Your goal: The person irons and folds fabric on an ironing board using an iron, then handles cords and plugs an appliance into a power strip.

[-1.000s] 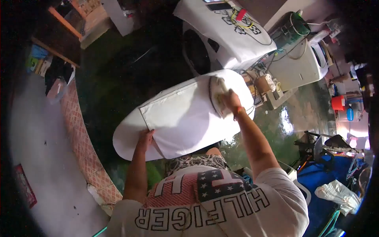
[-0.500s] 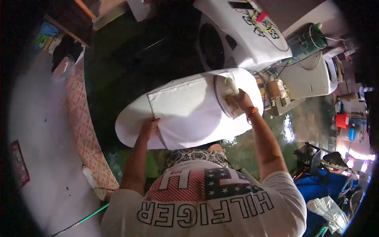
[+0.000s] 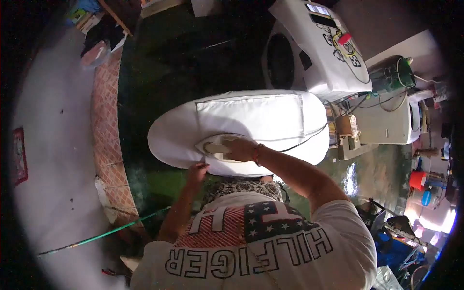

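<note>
A white ironing board (image 3: pixel 166 130) stretches across the middle of the head view. A white cloth (image 3: pixel 270 116) lies flat on it, its straight edges and corners showing. My right hand (image 3: pixel 240 149) is wrapped round the handle of a pale clothes iron (image 3: pixel 210 146), whose tip points left. The iron rests on the cloth near the board's front side. At the front edge, just left of the iron, my left hand (image 3: pixel 198 171) has its fingers closed on the cloth's edge. The iron's dark cord (image 3: pixel 305 140) trails right over the cloth.
A washing machine (image 3: pixel 314 63) with phones and a cable on its cover stands behind the board. To its right are a green tub (image 3: pixel 394 75) and a white appliance (image 3: pixel 384 118). A wall (image 3: pixel 58 145) runs down the left. A green stick (image 3: pixel 111 233) slants at lower left.
The iron in my right hand has moved from the board's right end to the left and toward me. My left hand has shifted slightly toward me along the cloth. The view has shifted slightly.
</note>
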Motion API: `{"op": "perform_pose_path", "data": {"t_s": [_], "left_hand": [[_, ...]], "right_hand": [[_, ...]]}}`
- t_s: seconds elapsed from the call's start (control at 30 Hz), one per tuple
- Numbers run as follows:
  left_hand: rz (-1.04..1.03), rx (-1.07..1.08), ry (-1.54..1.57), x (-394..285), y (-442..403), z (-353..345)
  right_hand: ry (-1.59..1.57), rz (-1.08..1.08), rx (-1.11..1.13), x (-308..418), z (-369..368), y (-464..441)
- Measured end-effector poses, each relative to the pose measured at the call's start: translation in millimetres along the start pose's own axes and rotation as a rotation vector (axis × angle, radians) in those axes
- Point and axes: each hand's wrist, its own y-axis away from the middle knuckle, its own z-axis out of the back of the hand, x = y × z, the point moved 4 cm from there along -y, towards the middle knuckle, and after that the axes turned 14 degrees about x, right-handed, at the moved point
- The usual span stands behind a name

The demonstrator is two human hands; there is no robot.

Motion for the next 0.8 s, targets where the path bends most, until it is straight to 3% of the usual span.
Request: {"op": "perform_pose_path", "data": {"t_s": [0.03,0.1,0.17,0.2,0.23,0.27,0.3,0.37,0.4,0.5,0.6,0.67,0.73,0.8], "left_hand": [[-0.072,-0.064,-0.060,7,-4,0],[-0.100,-0.107,-0.042,22,-5,-4],[-0.012,-0.061,0.121,12,1,-3],[0.053,-0.045,0.112,15,-1,-6],[0.119,-0.031,0.103,18,-5,-6],[0.187,-0.023,0.097,21,-4,-7],[0.143,0.022,0.705,5,11,-14],[0.077,0.066,0.619,9,7,-14],[0.047,0.093,0.572,4,8,-13],[0.234,0.072,0.767,3,13,-19],[0.013,0.205,0.762,35,1,-23],[-0.098,0.031,0.337,43,1,-19],[-0.175,-0.095,0.061,46,5,-19],[-0.236,-0.176,-0.061,48,6,-20]], "right_hand": [[0.032,0.099,-0.114,2,-1,2],[-0.117,0.141,-0.116,-3,4,33],[-0.244,0.045,-0.106,-34,-9,62],[-0.155,-0.057,0.034,-38,-1,91],[-0.048,0.048,-0.182,-51,-2,119],[-0.031,-0.036,-0.177,-74,-10,142],[-0.013,-0.121,-0.168,-97,-19,166],[-0.033,-0.040,-0.302,-137,-38,203],[-0.029,-0.070,-0.258,-144,-39,207],[-0.024,-0.136,-0.173,-146,-46,201],[-0.029,-0.003,-0.213,-93,-33,160],[-0.006,0.142,-0.284,-39,-21,128],[0.003,0.154,-0.225,-14,-29,79],[0.018,0.160,-0.244,20,-31,51]]}}
